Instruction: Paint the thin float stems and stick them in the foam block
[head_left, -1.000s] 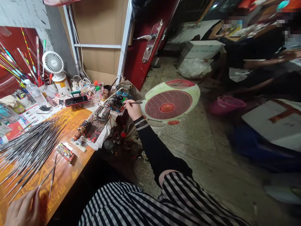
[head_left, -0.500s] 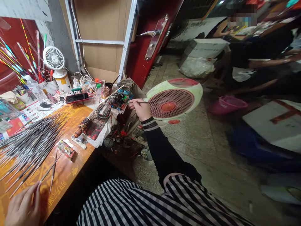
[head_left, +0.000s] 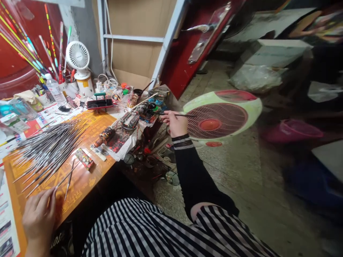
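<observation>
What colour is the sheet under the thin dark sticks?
The glossy flat sheet is orange with yellow markings; best in head view.

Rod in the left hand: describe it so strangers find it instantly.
Find the orange mat, then the left hand at its near end. From it a thin rod slants toward a paint-speckled block. Unlike the loose rod it crosses, this one is held.

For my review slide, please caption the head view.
Left hand pinches a slender stick beside a heap of similar sticks; right hand holds a slim brush-like tool.
</observation>
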Tool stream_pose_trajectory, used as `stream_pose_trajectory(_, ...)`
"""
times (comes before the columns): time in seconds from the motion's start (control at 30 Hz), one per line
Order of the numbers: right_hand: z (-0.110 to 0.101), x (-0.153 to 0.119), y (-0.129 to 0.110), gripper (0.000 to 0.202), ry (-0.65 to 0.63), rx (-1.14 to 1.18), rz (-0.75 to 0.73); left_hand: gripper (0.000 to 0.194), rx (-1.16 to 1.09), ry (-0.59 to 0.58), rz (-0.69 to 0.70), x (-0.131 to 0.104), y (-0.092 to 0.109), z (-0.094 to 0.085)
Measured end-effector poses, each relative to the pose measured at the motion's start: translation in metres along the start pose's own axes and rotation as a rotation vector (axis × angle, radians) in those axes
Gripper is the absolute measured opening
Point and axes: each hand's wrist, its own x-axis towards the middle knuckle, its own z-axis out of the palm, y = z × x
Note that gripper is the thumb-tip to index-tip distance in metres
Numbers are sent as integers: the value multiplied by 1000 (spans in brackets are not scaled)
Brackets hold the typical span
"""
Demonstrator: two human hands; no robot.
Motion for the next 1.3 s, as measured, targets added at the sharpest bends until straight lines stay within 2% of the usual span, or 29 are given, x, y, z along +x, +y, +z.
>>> stream_pose_trajectory(0.07, -7, -9, -3, 38, 60, -12, -15, 17, -4, 3, -4, 1, 6, -3)
stream_pose_trajectory(0.13, -10, -30, -9, 37, 97, 15, -36, 14, -36, -13, -20, 2, 14, -6)
stream_pose_trajectory(0.2, -5, -66, -16, 29, 157, 71, -85, 12, -52, -31, -62, 2, 21, -9)
stream_pose_trajectory(0.27, 4, -116, -25, 24, 179, 111, -246, 12, -60, -42, -92, 2, 26, -10)
stream_pose_trajectory(0.33, 17, -174, -34, 28, 7, 67, -381, 12, -58, -41, -102, 0, 28, -10)
stream_pose_trajectory(0.43, 43, -257, -48, 32, -566, 111, -642, 14, -62, -43, -118, -2, 30, -11)
stream_pose_trajectory(0.47, 54, -281, -52, 34, -700, 171, -708, 14, -67, -45, -123, -3, 31, -12)
stream_pose_trajectory(0.53, 76, -320, -59, 46, -831, 288, -789, 15, -81, -49, -132, -4, 32, -13)
stream_pose_trajectory(0.6, 96, -347, -62, 55, -874, 393, -847, 15, -89, -53, -137, -5, 32, -14)
stream_pose_trajectory(0.67, 110, -364, -63, 58, -896, 427, -886, 15, -88, -56, -142, -5, 32, -14)
stream_pose_trajectory(0.77, 118, -376, -61, 59, -887, 397, -899, 16, -75, -59, -142, -6, 32, -13)
stream_pose_trajectory(1.3, 116, -382, -60, 62, -911, 313, -874, 18, -74, -60, -149, -5, 34, -13)
